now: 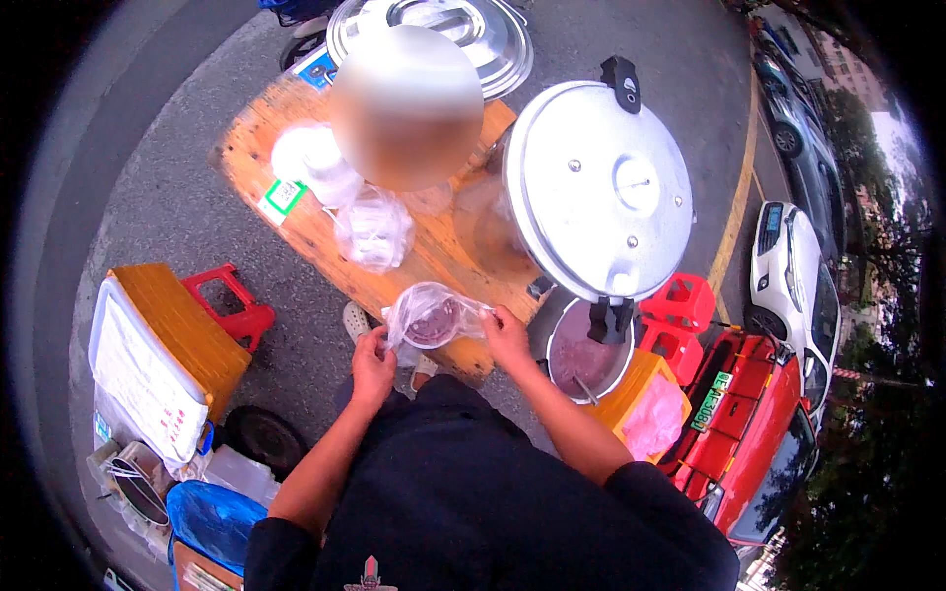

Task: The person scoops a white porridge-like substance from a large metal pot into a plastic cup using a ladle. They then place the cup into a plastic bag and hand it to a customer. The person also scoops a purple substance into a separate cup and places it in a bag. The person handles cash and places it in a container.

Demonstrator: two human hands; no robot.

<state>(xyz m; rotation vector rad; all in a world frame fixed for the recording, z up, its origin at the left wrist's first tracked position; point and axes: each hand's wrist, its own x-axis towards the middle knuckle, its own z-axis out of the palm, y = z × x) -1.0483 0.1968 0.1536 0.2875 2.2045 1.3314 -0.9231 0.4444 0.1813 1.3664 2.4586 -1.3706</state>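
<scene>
A bowl of dark purplish food (431,325) stands at the near edge of the wooden table (295,221), with a clear plastic bag (467,314) around or over it. My left hand (373,367) pinches the bag's left side. On the right, my right hand (507,338) grips the bag's other side between thumb and fingers. Beyond the bowl lies a plastic bag of white bowls or lids (375,229), and stacked white containers (314,159) stand farther back. To the right is an uncovered metal pot of purplish liquid (591,347) with a utensil handle in it.
A large lidded pressure cooker (591,192) rises at the table's right. A metal lid (502,44) is at the back. Red stools (676,303) and a box with a pink plastic bag (656,417) stand right. Left are a red stool (251,314) and a yellow-brown box (177,325).
</scene>
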